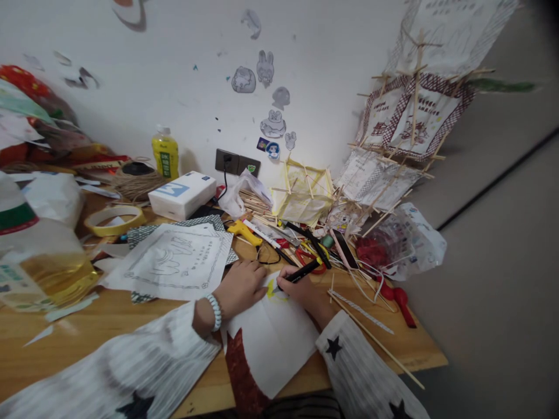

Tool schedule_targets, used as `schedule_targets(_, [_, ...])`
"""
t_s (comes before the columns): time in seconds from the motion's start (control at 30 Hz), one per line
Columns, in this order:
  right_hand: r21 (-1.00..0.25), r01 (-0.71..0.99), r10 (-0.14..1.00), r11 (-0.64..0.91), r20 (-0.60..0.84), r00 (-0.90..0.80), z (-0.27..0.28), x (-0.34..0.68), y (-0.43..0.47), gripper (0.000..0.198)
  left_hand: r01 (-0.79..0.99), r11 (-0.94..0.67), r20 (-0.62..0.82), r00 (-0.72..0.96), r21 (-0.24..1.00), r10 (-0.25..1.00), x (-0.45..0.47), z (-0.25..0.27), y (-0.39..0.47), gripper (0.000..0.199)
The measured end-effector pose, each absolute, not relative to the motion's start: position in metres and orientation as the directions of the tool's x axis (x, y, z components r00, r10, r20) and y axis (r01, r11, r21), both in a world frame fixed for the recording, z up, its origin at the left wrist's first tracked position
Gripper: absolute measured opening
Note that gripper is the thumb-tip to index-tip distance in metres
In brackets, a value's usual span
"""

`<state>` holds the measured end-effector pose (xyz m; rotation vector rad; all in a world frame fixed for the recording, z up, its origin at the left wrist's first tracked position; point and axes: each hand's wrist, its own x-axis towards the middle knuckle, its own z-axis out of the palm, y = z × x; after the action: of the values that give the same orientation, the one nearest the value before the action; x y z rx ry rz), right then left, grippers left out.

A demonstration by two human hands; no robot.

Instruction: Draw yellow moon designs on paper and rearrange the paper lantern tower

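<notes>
My right hand (301, 291) is closed around a black marker (304, 270). The marker's tip end points down at a yellow patch (275, 288) on a white sheet of paper (275, 349). Flat on the sheet's upper left part rests my left hand (242, 285), fingers stretched out, with a pale coiled band (214, 312) around the wrist. A dark red strip (243, 372) lies along the paper's lower left edge. Left of my left hand is a sheet with a line drawing (183, 259), on top of a dark patterned sheet.
A yellow glue gun (244, 231), pens and a phone (344, 249) clutter the middle. Stick frames with drawn paper panels (414, 116) rise at the right. A large bottle (39, 250), a tape roll (114, 220) and a white box (182, 195) stand left. Thin sticks (379, 343) lie right.
</notes>
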<state>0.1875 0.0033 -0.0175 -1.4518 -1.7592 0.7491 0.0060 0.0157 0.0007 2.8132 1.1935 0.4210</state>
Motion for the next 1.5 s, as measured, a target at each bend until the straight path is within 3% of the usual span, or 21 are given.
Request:
schedule_targets(0.8, [-0.821, 0.538, 0.981, 0.191, 0.171, -0.088, -0.017, 0.187, 0.003, 0.010, 0.693, -0.704, 0.233, 0.667, 0.155, 0.708, 0.005, 0.002, 0.015, 0.018])
schedule_targets(1.17, [-0.917, 0.392, 0.986, 0.078, 0.129, 0.107, -0.015, 0.190, 0.006, 0.010, 0.759, -0.641, 0.154, 0.624, 0.113, 0.766, 0.001, 0.014, 0.005, 0.035])
schedule_targets(1.37, [-0.944, 0.273, 0.982, 0.187, 0.187, -0.026, -0.012, 0.194, 0.000, 0.011, 0.675, -0.720, 0.088, 0.717, 0.161, 0.691, -0.010, 0.011, 0.024, 0.038])
schedule_targets(1.5, [-0.947, 0.252, 0.979, 0.200, 0.181, -0.095, -0.010, 0.192, -0.003, 0.013, 0.566, -0.785, 0.134, 0.783, 0.254, 0.608, -0.017, 0.001, 0.042, 0.044])
